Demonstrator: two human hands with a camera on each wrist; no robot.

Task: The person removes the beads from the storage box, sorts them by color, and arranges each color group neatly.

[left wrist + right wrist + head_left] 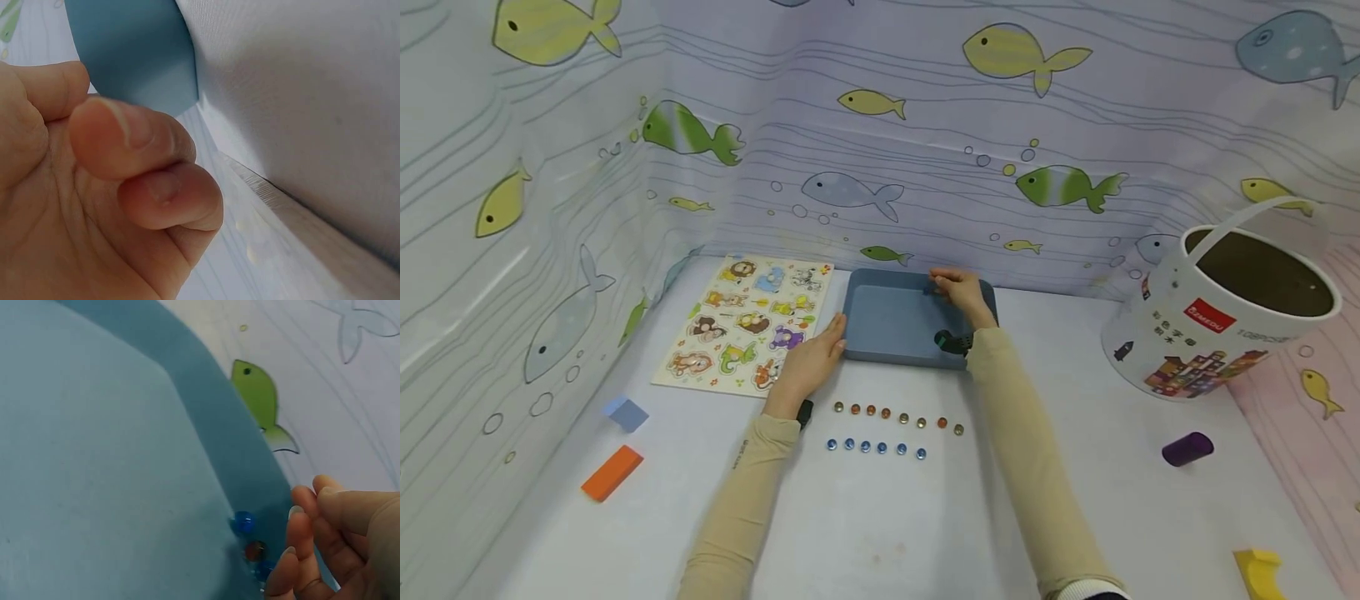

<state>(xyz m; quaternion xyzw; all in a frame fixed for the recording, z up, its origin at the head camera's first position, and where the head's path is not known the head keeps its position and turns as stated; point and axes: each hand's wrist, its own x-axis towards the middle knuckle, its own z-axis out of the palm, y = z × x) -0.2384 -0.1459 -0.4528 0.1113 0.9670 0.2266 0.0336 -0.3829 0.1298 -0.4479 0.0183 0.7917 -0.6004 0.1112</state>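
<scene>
Far left of the white table (880, 533): a pale blue block (627, 413) and an orange rectangular block (612, 472), apart from each other. Behind them, a flat wooden animal puzzle board (745, 323) lies against the fish-patterned backdrop.

Left hand (808, 360) rests just beside the left edge of the blue-grey rectangular plastic tray (887, 321), on the puzzle board's right margin. Fingers curl loosely in the left wrist view (140, 169) and hold nothing.

In front of the tray, two rows on the table: orange and amber glass beads (895, 417) nearer the tray, blue glass beads (876, 447) nearer the person.

Right hand (958, 292) reaches over the tray's far right corner. Right wrist view: fingertips (300, 550) bunched together just beside a few small beads, blue (244, 522) and reddish (253, 550), lying in the tray corner. Whether the fingers pinch anything cannot be told; view too close.

Right of the tray: a white cardboard bucket (1210, 325) with a handle, tilted. Nearer, a purple cylinder (1187, 448). Bottom right, a yellow block (1258, 571).
</scene>
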